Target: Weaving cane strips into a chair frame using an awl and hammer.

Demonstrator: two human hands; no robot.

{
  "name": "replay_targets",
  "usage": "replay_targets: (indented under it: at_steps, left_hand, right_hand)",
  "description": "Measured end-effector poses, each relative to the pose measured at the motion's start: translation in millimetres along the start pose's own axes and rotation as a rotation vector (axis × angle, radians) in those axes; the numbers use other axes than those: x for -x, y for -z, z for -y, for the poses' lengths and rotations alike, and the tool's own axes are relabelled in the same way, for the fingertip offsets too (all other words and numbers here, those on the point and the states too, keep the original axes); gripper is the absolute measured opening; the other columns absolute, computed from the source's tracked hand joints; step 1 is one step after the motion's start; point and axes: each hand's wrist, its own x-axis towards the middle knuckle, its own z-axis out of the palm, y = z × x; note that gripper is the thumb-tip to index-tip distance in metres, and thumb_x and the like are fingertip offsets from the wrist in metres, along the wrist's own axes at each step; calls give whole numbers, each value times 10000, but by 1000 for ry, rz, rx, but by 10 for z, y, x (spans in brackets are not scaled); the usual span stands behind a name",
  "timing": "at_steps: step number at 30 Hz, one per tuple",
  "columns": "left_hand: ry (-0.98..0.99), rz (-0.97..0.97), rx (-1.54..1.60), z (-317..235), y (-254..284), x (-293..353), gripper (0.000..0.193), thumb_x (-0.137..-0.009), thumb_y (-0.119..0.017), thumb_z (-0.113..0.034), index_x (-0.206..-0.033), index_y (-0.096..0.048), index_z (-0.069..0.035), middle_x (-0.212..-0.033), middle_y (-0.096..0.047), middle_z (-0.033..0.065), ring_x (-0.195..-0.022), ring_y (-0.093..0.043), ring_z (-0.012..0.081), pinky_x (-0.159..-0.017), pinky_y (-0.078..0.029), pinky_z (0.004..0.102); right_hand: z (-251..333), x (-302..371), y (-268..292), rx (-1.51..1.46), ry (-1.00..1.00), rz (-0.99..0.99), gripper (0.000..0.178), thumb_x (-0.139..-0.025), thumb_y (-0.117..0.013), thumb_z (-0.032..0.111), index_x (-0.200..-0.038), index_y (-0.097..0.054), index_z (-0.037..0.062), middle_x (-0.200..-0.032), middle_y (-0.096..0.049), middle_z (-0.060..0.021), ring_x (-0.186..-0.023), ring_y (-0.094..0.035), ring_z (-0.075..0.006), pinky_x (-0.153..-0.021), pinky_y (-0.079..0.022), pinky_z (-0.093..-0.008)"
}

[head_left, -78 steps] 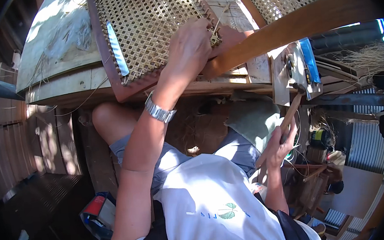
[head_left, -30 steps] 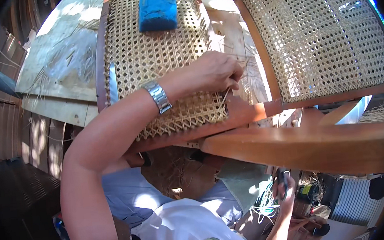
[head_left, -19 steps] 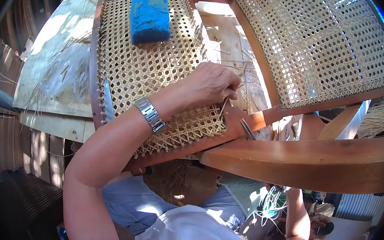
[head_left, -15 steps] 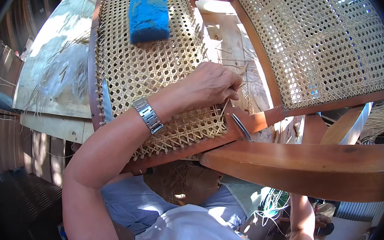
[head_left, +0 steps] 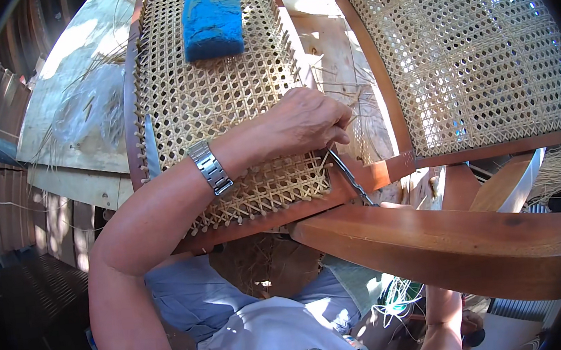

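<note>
My left hand (head_left: 315,118), with a metal watch on its wrist, is over the near right corner of a woven cane seat (head_left: 220,100) in a wooden frame. Its fingers are pinched together on a thin cane strand (head_left: 324,160) at that corner. A slim dark metal tool (head_left: 351,177) slants up to just under those fingers; whether it is scissors or tweezers I cannot tell. At its lower end a bit of my right hand (head_left: 395,205) shows, closed on it. The curved wooden armrest (head_left: 445,230) hides most of that hand.
A blue sponge (head_left: 212,24) rests on the far part of the seat. A flat blade (head_left: 151,146) lies along its left edge. Small pegs line the frame. The caned backrest (head_left: 464,59) rises at right. A plastic bag (head_left: 91,105) lies on the board at left.
The metal tool has moved up and left, its tip now beneath my left fingers. My right fingers have come into view at its lower end. The left hand has barely shifted.
</note>
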Motion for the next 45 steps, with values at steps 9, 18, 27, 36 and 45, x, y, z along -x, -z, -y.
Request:
replay_targets:
  at_steps: [9,18,27,36,45]
  left_hand:
    - [34,-21,23,-58,-13,0,275,-879,-719,-316,-805,-667,-56,-675,-650,145,-733,-664,335,-698,-459,466]
    - [-119,-270,281,-146,242,-53,272,-971,-642,-264,-933,-700,-1,-755,-673,115,-732,-627,182,-694,-493,369]
    - [238,-232,216,-1292,326,811,197,-995,-586,-191,-1018,-624,1,-744,-663,75,-674,-650,140,-639,-517,324]
    - [501,-4,124,-1436,-1542,2190,225,-929,-672,-232,-915,-650,-8,-855,-641,124,-766,-672,310,-655,-520,419]
    - [491,-433,166,-1543,-334,1695,122,-865,-722,-100,-844,-659,2,-857,-598,111,-769,-630,288,-711,-509,373]
  right_hand:
    - [-260,46,40,123,77,-76,844,-765,-738,691,-1138,-604,-54,-704,-650,-80,-481,-566,-113,-416,-430,-254]
    - [235,437,-82,-492,-58,-411,311,-998,-549,298,-1016,-617,-5,-682,-547,-15,-431,-469,-112,-432,-438,-255]
    - [-1393,-708,1760,430,-64,-732,157,-905,-621,88,-1008,-620,-29,-786,-604,-70,-749,-560,-223,-675,-460,-394]
    - [-292,-844,1195,721,433,-740,316,-987,-645,252,-1120,-670,-33,-781,-636,-100,-682,-558,-144,-642,-456,-311]
    - [1509,-412,-363,599,343,-167,157,-1002,-618,164,-1046,-651,17,-711,-590,26,-650,-560,-104,-623,-468,-295]
